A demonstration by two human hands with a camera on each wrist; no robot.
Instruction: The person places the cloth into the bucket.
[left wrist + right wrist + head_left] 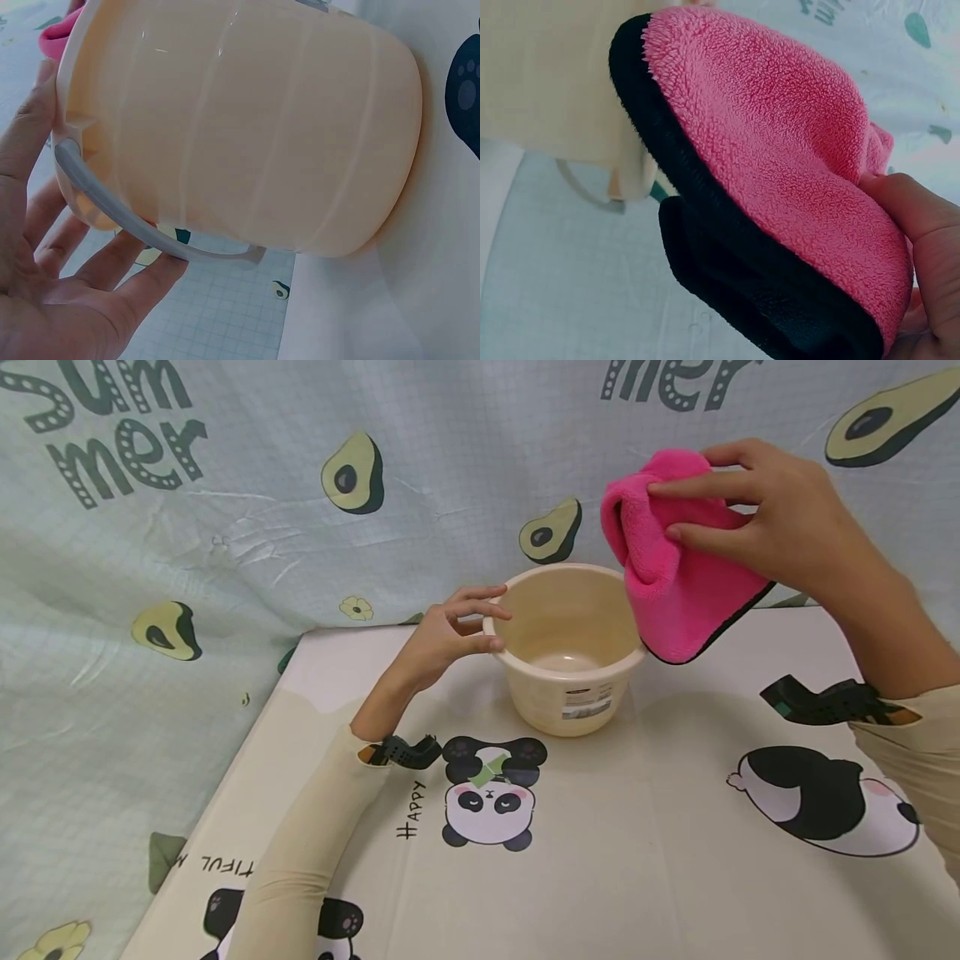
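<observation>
A cream plastic bucket (pixel 566 693) stands upright on the table, its mouth facing up and a label on its front. My left hand (pixel 450 631) holds the bucket's left rim, fingertips reaching over the edge. In the left wrist view the thumb lies at the rim, and the other fingers spread near the pale grey handle (pixel 139 221). Above the bucket's right side, my right hand (pixel 757 510) pinches a fluffy pink cloth (pixel 693 585) with black edging. The cloth hangs down folded, its lower part overlapping the right rim in the head view. Its dark underside shows in the right wrist view.
The table (pixel 600 868) has a light cover printed with pandas. A pale curtain (pixel 247 527) printed with avocados hangs behind and to the left. Each forearm carries a black wrist device, the left one (pixel 411 752) close to the bucket.
</observation>
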